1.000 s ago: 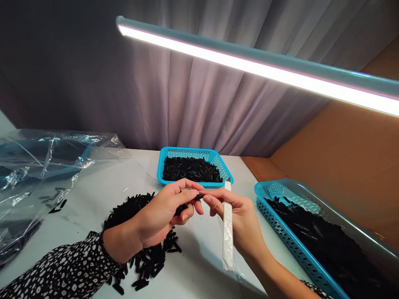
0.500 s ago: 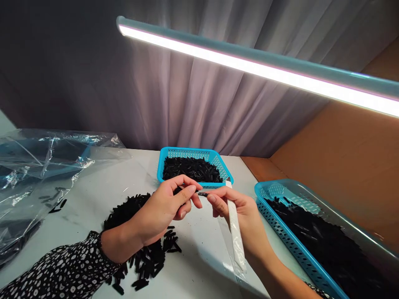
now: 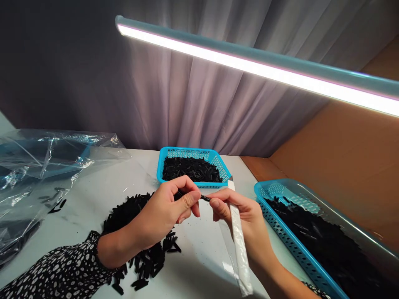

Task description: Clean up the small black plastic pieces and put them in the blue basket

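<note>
My left hand is closed, its thumb and forefinger pinching one end of a small black strip. More black shows inside its fingers, partly hidden. At the strip's other end are the thumb and forefinger of my right hand. That same hand also grips a slim white-wrapped knife, its dark pointed tip up and its wrapped handle slanting down toward me. Under and beside my left forearm lies a pile of black strips on the white table.
A blue basket of black strips stands at the back. To the right, a larger blue basket holds a dark heap. Clear plastic sheeting covers the left side. A lit tube lamp hangs across above.
My hands have shifted slightly, and more of the strip shows between my fingertips. The knife's handle end has swung lower and nearer to me.
</note>
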`<state>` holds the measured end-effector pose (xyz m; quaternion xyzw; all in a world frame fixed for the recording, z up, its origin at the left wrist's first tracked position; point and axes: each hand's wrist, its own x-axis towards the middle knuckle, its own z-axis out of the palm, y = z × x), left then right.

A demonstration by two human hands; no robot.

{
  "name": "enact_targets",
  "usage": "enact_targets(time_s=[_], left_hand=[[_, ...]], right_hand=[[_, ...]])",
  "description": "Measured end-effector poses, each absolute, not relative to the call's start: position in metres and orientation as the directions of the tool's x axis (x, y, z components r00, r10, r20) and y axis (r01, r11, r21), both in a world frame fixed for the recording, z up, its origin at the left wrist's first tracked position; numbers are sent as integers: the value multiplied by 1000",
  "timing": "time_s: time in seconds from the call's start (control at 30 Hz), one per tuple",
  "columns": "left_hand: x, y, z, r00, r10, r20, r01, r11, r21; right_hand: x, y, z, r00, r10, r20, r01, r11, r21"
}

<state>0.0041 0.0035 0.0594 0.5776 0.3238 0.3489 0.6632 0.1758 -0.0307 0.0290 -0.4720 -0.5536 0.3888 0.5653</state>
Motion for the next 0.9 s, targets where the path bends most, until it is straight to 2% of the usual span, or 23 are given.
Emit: enact_targets(time_s=[0.3, 0.57, 0.67, 0.73, 0.77, 0.83, 0.9], left_hand=[[4, -1, 60, 542, 841, 9, -48, 21, 999], [6, -2, 56, 457, 883, 102, 68, -150, 986], [6, -2, 56, 420, 895, 149, 108, -212, 971], [5, -1, 55, 394, 907, 151, 108, -209, 972], [5, 0, 54, 386, 911, 142, 98, -194, 976], [4, 2, 51, 392, 914, 104, 65, -140, 988], [5, 3, 49, 417, 907, 56, 27, -74, 997]], right_hand=[[177, -31, 22, -31, 993, 113, -160, 107, -981], [169, -35, 29, 34, 994, 101, -130, 104, -986], [175, -32, 33, -41, 991, 129, 6, 129, -992], [188, -29, 32, -109, 982, 152, 214, 173, -962], [197, -27, 27, -123, 979, 161, 366, 195, -910], [216, -23, 12, -77, 981, 179, 713, 179, -678], [234, -21, -10, 39, 988, 147, 897, 30, -440]])
